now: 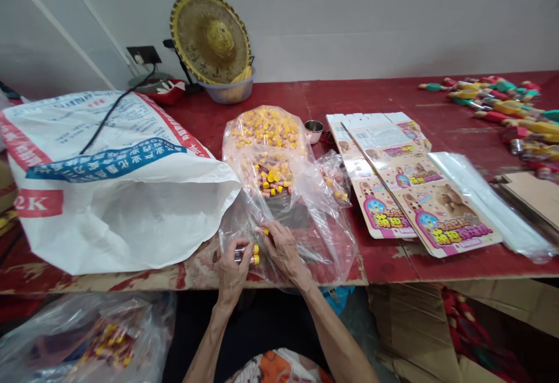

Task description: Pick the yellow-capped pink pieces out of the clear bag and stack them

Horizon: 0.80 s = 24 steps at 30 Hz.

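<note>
Little tubes with yellow caps (247,255) are in our left hand (233,272), held tight in a small bunch near the front edge of the red table (393,266). Our right hand (283,252) pinches one more tube (262,230) just beside them, in a narrow grip. A clear plastic bag (325,249) lies under our hands. A big white sack (109,197) lies to the left, and flat printed boxes (441,214) lie to the right.
</note>
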Tool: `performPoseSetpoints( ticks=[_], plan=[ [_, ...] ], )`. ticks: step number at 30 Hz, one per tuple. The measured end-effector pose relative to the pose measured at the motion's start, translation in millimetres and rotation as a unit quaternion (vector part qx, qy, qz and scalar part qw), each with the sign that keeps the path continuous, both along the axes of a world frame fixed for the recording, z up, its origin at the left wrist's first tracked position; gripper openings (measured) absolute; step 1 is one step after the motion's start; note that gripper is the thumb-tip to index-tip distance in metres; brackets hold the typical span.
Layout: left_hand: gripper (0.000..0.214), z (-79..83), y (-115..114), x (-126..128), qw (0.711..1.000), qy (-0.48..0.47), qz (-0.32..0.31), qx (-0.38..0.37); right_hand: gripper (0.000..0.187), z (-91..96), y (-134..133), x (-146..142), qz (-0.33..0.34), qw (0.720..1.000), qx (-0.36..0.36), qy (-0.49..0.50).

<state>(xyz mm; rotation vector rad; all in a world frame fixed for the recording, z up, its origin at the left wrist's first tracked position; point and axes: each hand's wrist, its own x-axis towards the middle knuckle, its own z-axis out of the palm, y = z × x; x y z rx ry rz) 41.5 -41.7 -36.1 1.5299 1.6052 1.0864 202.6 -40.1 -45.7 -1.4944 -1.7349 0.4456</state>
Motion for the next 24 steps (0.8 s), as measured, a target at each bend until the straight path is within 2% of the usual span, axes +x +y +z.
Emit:
performPoseSetpoints(
  ticks=[13,18,24],
  plan=[
    [0.038,-0.4,-2.2,-0.1,1.0,0.008,-0.011,0.019,0.027,5.7,-0.4,-1.0,-0.003,1.0,-0.023,0.005],
    [0.04,1.1,-1.1,-0.7,0.997,0.049,-0.004,0.052,0.023,5.9,-0.9,-1.1,-0.001,1.0,-0.028,0.008],
    [0.037,1.6,-1.0,-0.4,0.997,0.048,-0.008,0.065,0.019,2.2,0.8,-2.0,0.0,1.0,-0.018,0.003]
  ],
)
